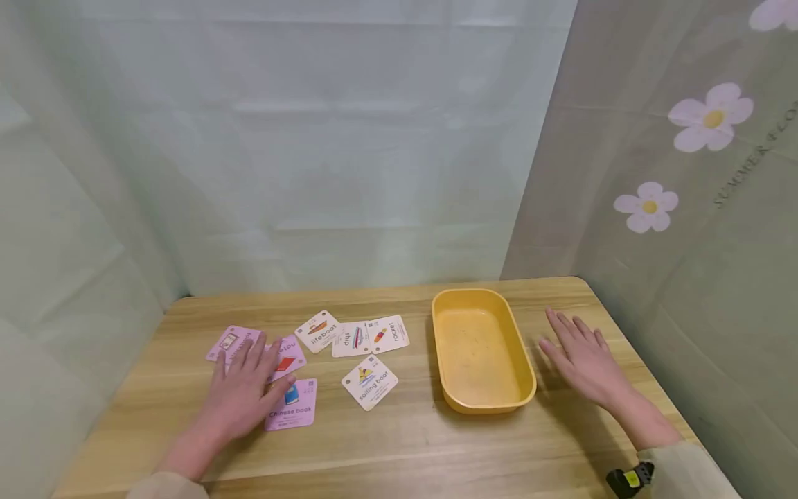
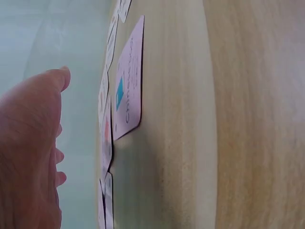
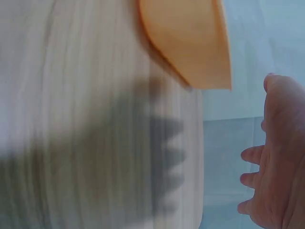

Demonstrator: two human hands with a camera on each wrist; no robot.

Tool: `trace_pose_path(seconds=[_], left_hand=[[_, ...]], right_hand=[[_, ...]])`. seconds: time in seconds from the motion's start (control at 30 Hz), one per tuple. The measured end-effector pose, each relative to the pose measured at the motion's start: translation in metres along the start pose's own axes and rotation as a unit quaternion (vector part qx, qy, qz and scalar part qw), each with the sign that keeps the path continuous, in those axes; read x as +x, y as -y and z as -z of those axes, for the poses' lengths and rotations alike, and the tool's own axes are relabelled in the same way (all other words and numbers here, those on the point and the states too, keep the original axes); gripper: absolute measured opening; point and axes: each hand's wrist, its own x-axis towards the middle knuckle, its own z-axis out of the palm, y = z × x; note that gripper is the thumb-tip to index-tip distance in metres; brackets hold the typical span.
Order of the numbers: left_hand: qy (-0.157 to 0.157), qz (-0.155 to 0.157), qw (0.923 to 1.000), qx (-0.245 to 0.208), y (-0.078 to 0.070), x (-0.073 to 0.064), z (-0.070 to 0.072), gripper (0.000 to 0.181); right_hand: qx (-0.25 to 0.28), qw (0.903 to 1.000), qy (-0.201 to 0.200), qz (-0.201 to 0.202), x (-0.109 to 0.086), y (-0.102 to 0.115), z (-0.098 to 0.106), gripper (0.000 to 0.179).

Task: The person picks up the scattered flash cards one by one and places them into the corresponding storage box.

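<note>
Seven picture cards are spread left of the yellow tray (image 1: 483, 350); nothing is seen inside it. The left hand (image 1: 240, 395) is held flat, fingers straight, over the pink cards (image 1: 289, 405), gripping none. A pinch on one card seems needed next. The right hand (image 1: 582, 360) hovers open right of the tray.

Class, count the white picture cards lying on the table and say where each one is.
4: lifeboat card, ship card and rocket card in a row left of the yellow tray; sailing boat card nearer. None seems hidden.
</note>
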Motion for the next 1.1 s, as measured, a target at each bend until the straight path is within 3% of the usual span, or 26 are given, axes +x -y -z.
trace_pose_path(seconds=[0.27,0.53,0.83,1.1], left_hand=[[-0.012,-0.010,0.9996,-0.022,-0.006,0.001,0.003,0.084],[-0.025,-0.030,0.9981,-0.049,-0.018,0.003,0.003,0.084],[-0.045,-0.050,0.9947,-0.078,-0.029,0.006,0.009,0.084],[-0.038,-0.060,0.9938,-0.086,-0.042,0.007,0.012,0.082]], right_hand=[[0.087,0.9961,-0.009,0.008,0.007,0.013,0.006,0.069],[0.181,0.9831,0.023,0.011,0.014,0.020,0.009,0.073],[0.225,0.9711,0.081,-0.008,0.020,0.029,0.012,0.077],[0.249,0.9619,0.112,-0.019,0.026,0.035,0.015,0.075]])
